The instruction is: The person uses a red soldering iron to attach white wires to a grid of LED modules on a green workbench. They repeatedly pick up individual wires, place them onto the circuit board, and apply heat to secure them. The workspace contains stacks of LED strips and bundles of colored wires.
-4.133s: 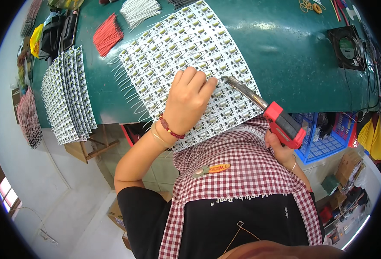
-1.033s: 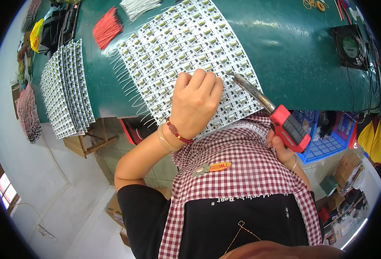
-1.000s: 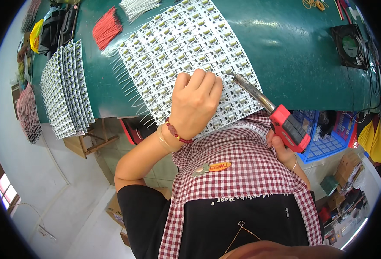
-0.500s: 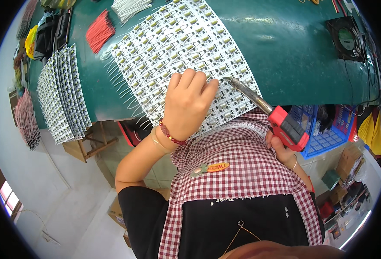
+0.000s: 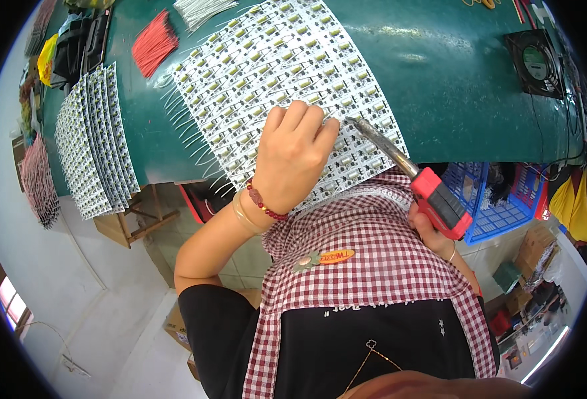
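A large white panel of small circuit boards [image 5: 253,86] lies on the green table, with rows of parts and thin white wires trailing off its left edge. My left hand [image 5: 295,156] rests over its near part with curled, closed fingers. Whatever is pinched at the fingertips is hidden. From the right, my right hand [image 5: 430,229] grips a soldering iron [image 5: 442,203] by its red and black handle. The iron's metal tip points to the panel just right of my left thumb; contact cannot be made out.
Red wires [image 5: 154,44] and white wires [image 5: 200,12] lie in bundles beyond the panel. More board panels [image 5: 97,146] overlap at the table's left edge, beside hanging wires [image 5: 39,183]. A black fan [image 5: 535,63] stands far right; a blue crate [image 5: 503,216] sits below.
My left hand and the iron's tip have shifted slightly over the panel. The iron's handle has moved a little to the left. Both hands keep their closed hold.
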The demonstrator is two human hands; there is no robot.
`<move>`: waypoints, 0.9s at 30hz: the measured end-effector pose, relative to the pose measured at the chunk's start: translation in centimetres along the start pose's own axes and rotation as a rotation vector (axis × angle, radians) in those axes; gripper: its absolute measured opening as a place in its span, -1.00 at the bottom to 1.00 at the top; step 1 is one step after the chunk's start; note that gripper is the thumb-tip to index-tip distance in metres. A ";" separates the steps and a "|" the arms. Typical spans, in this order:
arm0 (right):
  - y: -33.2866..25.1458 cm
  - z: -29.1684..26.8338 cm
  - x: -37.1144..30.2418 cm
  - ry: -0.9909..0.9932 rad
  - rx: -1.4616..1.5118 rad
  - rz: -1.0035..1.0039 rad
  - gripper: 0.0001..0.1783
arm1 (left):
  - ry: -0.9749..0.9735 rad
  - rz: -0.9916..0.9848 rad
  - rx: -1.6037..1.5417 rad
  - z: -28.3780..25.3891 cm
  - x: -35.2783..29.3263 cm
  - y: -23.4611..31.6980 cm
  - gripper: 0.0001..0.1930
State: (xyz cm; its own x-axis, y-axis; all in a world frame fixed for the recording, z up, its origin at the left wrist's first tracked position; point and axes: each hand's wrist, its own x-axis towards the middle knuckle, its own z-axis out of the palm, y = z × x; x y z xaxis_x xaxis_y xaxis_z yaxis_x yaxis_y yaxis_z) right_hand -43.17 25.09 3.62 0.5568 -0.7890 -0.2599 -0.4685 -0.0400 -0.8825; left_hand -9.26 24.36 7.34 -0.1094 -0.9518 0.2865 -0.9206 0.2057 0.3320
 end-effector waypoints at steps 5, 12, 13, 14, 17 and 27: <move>0.7 -0.3 -0.6 -0.007 0.074 0.043 -0.72 | -0.003 0.000 0.005 -0.1 0.0 -0.1 -0.74; -0.5 0.2 0.7 -0.014 0.009 -0.016 -0.73 | 0.009 0.000 0.021 0.0 -0.1 0.0 -0.75; -0.6 0.2 0.7 -0.015 0.003 -0.015 -0.73 | 0.009 0.001 0.021 0.0 -0.1 0.0 -0.75; -0.7 0.2 0.7 -0.014 -0.002 -0.012 -0.73 | 0.012 0.005 0.019 0.0 0.0 0.0 -0.75; 0.2 -0.2 -0.1 -0.018 0.045 0.026 -0.73 | 0.014 0.010 0.023 0.1 0.0 0.0 -0.76; 0.3 -0.6 -0.3 -0.088 0.104 0.078 -0.70 | -0.028 0.021 0.086 -0.3 0.0 0.1 -0.77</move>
State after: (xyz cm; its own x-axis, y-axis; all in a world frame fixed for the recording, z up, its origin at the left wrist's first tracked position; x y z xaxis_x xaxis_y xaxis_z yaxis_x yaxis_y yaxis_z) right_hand -43.88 24.99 3.70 0.5816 -0.7304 -0.3582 -0.4416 0.0864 -0.8931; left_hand -9.24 24.43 7.62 -0.1385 -0.9536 0.2674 -0.9467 0.2068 0.2471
